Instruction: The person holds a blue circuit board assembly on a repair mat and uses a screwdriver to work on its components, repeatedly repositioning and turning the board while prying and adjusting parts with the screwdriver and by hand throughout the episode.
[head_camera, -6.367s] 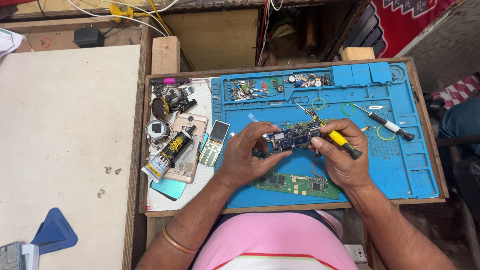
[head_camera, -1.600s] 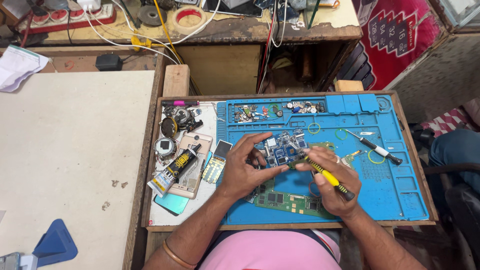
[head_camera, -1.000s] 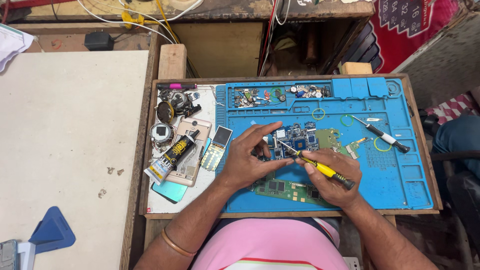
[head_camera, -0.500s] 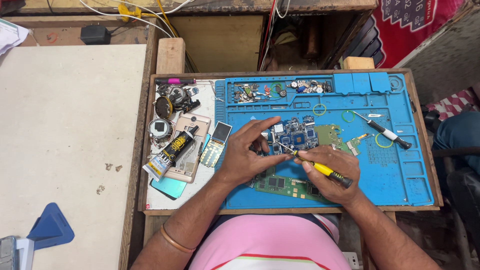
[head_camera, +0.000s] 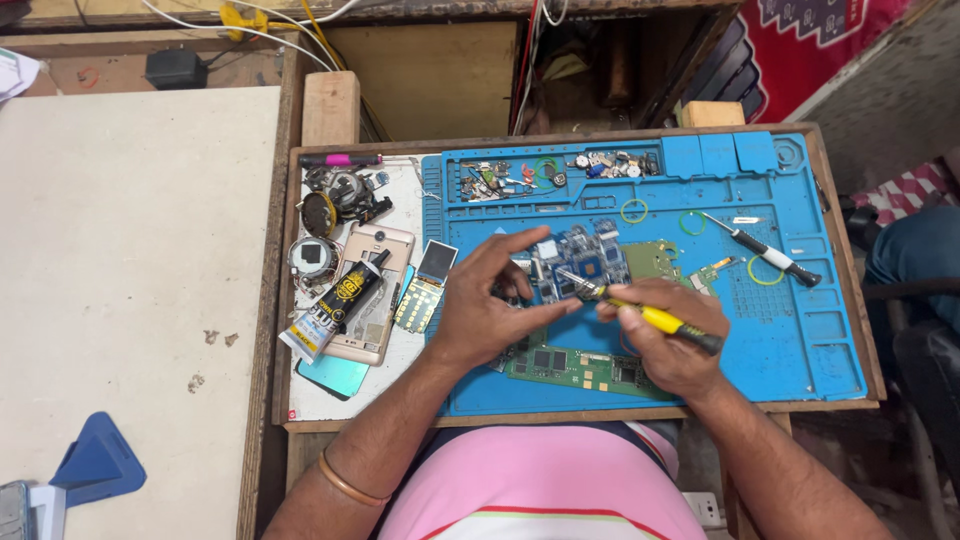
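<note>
The blue board (head_camera: 582, 262) lies on the blue mat (head_camera: 800, 330), near its middle, with its long axis running roughly from 9 to 3 o'clock. The left hand (head_camera: 485, 310) sits at the board's 8 o'clock side; its fingers (head_camera: 520, 240) are spread and curved, the tips pressing the board's left edge and lower rim to pin it down, not closed around it. The right hand (head_camera: 665, 340) sits at the board's 4 o'clock and is closed on a yellow screwdriver (head_camera: 640, 312), held like a pen. The driver's axis slants from 4 o'clock at the handle up to 10 o'clock at the tip, and the tip rests on the board's lower middle (just beside the left thumb). So the tool hand is the nearer one to the contact spot. A green board (head_camera: 575, 368) lies below both hands, partly under them. A second screwdriver (head_camera: 765, 250) lies apart at 2 o'clock, and a glue tube (head_camera: 335, 305) at 9 o'clock rests on a phone (head_camera: 378, 290).
</note>
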